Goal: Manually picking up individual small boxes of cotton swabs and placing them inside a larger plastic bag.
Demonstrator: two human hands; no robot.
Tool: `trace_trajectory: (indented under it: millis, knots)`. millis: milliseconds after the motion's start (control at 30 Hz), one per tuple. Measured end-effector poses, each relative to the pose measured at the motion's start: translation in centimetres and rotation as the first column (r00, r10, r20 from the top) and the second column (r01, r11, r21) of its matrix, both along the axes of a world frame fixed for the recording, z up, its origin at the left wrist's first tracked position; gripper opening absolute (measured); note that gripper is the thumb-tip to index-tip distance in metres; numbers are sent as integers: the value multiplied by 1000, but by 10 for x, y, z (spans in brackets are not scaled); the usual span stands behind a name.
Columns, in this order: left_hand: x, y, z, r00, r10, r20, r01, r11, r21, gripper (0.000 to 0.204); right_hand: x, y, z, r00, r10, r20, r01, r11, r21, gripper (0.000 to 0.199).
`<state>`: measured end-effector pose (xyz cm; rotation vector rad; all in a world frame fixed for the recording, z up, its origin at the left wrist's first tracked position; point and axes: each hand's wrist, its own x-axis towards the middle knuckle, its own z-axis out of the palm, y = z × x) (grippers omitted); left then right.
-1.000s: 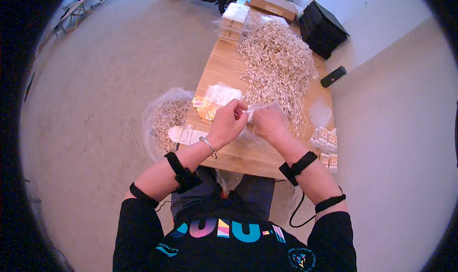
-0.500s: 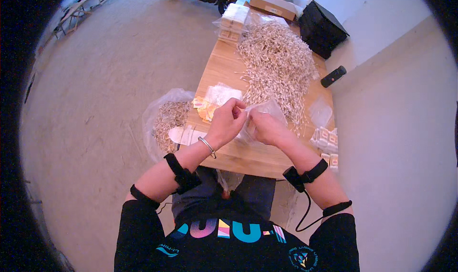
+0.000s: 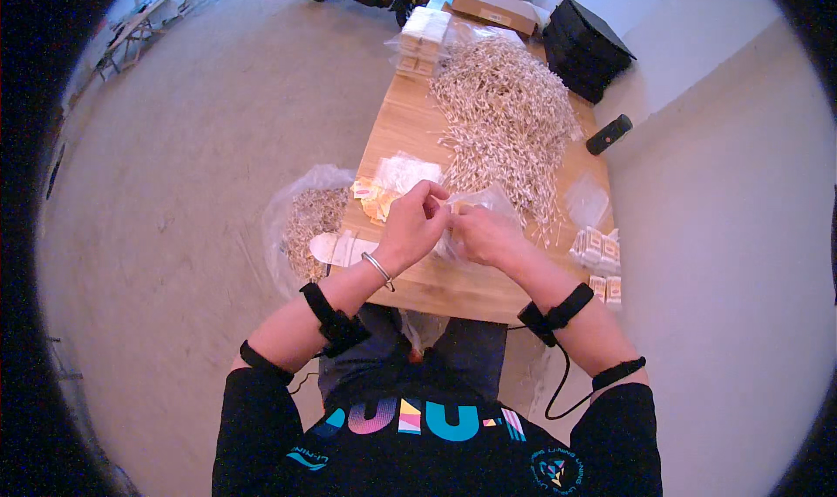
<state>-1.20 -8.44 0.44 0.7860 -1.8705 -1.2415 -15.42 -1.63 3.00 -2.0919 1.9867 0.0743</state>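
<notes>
Plastic, thin and clear, the bag [image 3: 497,200] is at the near end of my table [image 3: 449,292], its edge pinched by my left hand [image 3: 417,221]; my right hand [image 3: 482,234] curls against it, fingertips hidden, so I cannot tell its grip. Yellow printed cards [image 3: 375,202] lie to the left, labelled packs [image 3: 595,249] right, swabs [image 3: 504,113] heaped beyond; coloured lettering crosses my black shirt [image 3: 436,466].

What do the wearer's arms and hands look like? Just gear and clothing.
The left hand and right hand are ungloved. A silver bangle circles the left wrist. Each forearm wears two black straps: one with a dark, boxy module, the other nearer the elbow. A black cable loops beside the right forearm. Short black sleeves cover the upper arms.
</notes>
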Motion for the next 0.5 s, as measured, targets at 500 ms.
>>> trace_trajectory:
  millis: [500]
  knots:
    - [-2, 3, 3, 999, -34, -13, 35, 998, 50, 16, -17, 8, -18, 994, 69, -90, -67, 998, 21, 21]
